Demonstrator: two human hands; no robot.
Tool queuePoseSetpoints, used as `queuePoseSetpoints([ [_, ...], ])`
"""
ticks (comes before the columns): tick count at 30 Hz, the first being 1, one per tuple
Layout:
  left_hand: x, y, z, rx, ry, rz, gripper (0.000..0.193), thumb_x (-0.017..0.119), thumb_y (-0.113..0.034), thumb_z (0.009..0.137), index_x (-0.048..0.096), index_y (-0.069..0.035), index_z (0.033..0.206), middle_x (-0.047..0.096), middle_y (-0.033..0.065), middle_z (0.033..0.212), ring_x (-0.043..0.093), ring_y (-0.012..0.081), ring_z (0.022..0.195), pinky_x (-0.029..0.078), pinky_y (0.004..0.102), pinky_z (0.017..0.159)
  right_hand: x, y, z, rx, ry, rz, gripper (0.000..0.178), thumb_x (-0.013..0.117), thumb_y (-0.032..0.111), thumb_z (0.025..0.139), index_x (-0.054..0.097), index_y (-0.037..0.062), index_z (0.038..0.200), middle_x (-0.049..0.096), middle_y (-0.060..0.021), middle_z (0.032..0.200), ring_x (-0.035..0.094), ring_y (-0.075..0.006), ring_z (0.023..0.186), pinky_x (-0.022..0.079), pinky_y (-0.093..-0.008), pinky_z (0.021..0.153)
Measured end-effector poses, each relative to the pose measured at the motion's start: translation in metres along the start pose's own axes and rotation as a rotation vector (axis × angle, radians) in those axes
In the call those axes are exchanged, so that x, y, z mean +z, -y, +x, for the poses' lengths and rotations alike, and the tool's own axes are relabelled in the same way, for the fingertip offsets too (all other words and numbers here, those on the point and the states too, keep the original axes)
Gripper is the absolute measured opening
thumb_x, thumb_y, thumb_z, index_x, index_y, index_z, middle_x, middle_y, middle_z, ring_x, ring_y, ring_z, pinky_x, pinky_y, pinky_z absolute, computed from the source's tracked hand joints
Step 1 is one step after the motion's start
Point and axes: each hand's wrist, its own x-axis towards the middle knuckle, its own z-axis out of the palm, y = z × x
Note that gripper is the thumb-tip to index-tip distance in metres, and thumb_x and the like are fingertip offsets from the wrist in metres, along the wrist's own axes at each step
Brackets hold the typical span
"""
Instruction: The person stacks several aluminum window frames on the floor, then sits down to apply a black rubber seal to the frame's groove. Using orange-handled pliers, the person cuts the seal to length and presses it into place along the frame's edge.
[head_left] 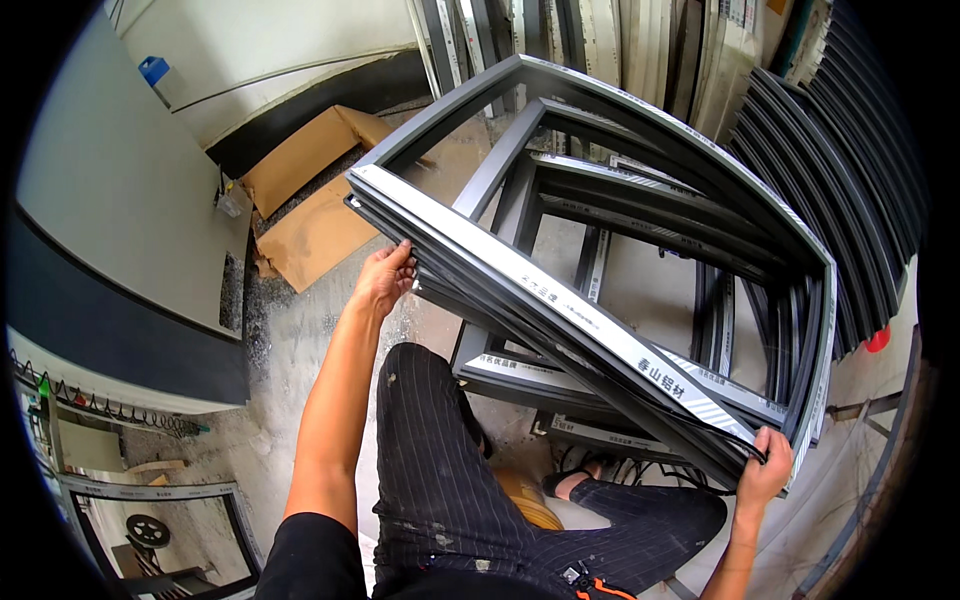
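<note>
Our L hand (pixel 385 280) grips top frame (pixel 545 290) mid-pic; R hand (pixel 763 475) pinches black strip (pixel 712 424) at its lower-right corner, spread prob. for balance.

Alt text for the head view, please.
Left hand and right hand hold a grey metal window frame by its near side, a thin black strip at the right hand; similar frames lie beneath. Brown cardboard lies on the floor at left.

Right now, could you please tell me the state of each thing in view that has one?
Top frame: assembled, above other frames.
Left hand: closed on its near side.
Right hand: closed at its near right corner.
Cardboard: opened out on the floor.
Cable: coiled.
Trousers: stained.
</note>
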Motion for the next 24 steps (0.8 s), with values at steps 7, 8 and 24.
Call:
queuePoseSetpoints([
  [7, -0.011, 0.028, 0.014, 0.189, -0.176, 0.253, 0.030, 0.051, -0.035, 0.099, 0.062, -0.009, 0.107, 0.060, 0.0024, 0.098, 0.056, 0.0153, 0.091, 0.046, 0.0318, 0.075, 0.000, 0.001, 0.000, -0.025, 0.054, -0.056, 0.025, 0.050, 0.018, 0.095, 0.060, -0.0016, 0.085, 0.060, -0.0157, 0.080, 0.054, -0.0364, 0.077, 0.042, -0.0428, 0.073],
  [8, -0.018, 0.039, 0.021, 0.250, -0.196, 0.397, 0.030, 0.050, -0.033, 0.099, 0.062, -0.007, 0.108, 0.061, 0.0034, 0.099, 0.057, 0.0160, 0.092, 0.047, 0.0327, 0.076, -0.001, 0.002, 0.001, -0.023, 0.086, -0.052, 0.025, 0.050, 0.018, 0.095, 0.060, -0.0017, 0.085, 0.060, -0.0159, 0.080, 0.054, -0.0366, 0.076, 0.042, -0.0429, 0.073],
  [24, -0.006, 0.080, -0.033, 0.088, -0.090, 0.568, 0.030, 0.048, -0.018, 0.097, 0.065, 0.006, 0.093, 0.061, 0.0090, 0.069, 0.058, 0.0172, 0.061, 0.047, 0.0342, 0.058, -0.014, 0.022, -0.013, 0.079, 0.211, 0.022, 0.034, 0.053, 0.018, 0.095, 0.053, -0.0049, 0.070, 0.049, -0.0208, 0.065, 0.047, -0.0399, 0.060, 0.037, -0.0456, 0.058],
])
